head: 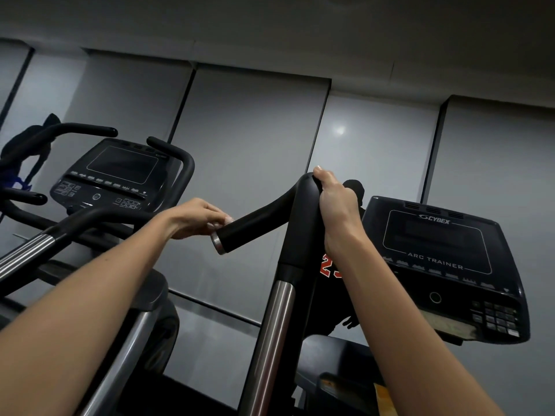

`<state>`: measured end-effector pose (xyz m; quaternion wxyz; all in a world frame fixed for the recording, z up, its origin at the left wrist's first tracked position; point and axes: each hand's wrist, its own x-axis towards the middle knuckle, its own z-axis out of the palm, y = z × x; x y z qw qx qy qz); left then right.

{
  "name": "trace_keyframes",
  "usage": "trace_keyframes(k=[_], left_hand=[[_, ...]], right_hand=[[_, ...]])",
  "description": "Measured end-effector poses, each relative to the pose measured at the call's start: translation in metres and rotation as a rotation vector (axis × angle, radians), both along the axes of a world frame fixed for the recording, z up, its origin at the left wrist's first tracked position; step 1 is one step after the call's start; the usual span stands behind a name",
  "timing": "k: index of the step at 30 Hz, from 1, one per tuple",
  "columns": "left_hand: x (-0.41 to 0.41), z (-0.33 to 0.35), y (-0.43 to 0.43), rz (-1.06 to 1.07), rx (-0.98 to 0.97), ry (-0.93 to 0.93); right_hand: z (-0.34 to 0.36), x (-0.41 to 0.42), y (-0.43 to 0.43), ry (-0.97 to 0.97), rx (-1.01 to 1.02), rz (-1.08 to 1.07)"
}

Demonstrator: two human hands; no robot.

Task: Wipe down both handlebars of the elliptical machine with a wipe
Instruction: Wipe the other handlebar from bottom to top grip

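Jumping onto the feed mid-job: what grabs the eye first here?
Two bare arms reach up at centre: the left hand pinches a white wipe against the end of the black handlebar, while the right hand grips its top bend. At right sits the Cybex console.

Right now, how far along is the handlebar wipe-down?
Done: nothing provable; the handlebar shows no wet streaks either way. In hand: the left hand holds a wipe against the bar's end, by the silver cap, while the right hand grips the top bend of the same bar. Left: likely the rest of this bar, plus the second one, which is not in view.
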<state>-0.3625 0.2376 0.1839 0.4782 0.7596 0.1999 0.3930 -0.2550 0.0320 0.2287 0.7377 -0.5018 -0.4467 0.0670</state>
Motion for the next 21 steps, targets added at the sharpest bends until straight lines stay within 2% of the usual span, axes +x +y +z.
trace_keyframes(k=[5, 10, 13, 15, 18, 21], left_hand=[[0.001, 0.005, -0.012, 0.072, 0.097, 0.001], [0.0, 0.0, -0.041, 0.192, 0.249, -0.24], [0.007, -0.022, -0.057, 0.334, 0.421, -0.3], [0.012, -0.043, -0.061, 0.407, 0.608, -0.366], [0.015, -0.063, -0.058, 0.453, 0.852, -0.344], [0.016, -0.055, -0.058, 0.5, 0.779, -0.366]], right_hand=[[0.0, 0.0, -0.001, 0.005, -0.01, 0.006], [0.0, -0.001, -0.001, 0.018, -0.016, -0.017], [0.0, -0.003, -0.002, 0.024, -0.034, -0.038], [0.0, -0.003, -0.003, 0.024, -0.042, -0.054], [0.001, -0.005, -0.004, 0.015, -0.056, -0.078], [0.001, -0.005, -0.004, 0.011, -0.064, -0.099]])
